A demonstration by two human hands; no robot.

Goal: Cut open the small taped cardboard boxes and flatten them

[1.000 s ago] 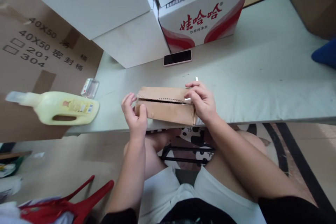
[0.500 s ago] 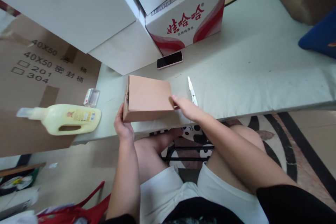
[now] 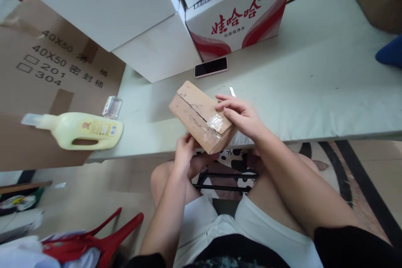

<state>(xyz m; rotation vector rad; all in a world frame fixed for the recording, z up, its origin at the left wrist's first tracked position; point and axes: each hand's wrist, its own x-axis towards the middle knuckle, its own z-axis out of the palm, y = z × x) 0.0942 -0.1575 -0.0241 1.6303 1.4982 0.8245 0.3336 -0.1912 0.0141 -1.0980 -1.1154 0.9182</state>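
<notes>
A small brown cardboard box (image 3: 201,115) is tilted near the table's front edge, its taped seam facing up and a shiny strip of tape at its right end. My left hand (image 3: 186,150) grips the box's lower near edge, with its fingertips partly hidden beneath. Over the right end lies my right hand (image 3: 240,115), its fingers spread and touching the top. Behind that hand, the tip of a white utility knife (image 3: 232,91) shows; the rest is covered.
A black-screened phone (image 3: 211,67) lies before a red and white carton (image 3: 238,25). White boxes (image 3: 160,50) stand back left. A yellow bottle (image 3: 88,131) and a small clear container (image 3: 112,107) are at left. A blue object (image 3: 389,52) sits far right.
The box has been turned so its taped seam faces up, and it now slants. My left hand has moved right beneath it; my right hand has shifted onto its top, over the knife.
</notes>
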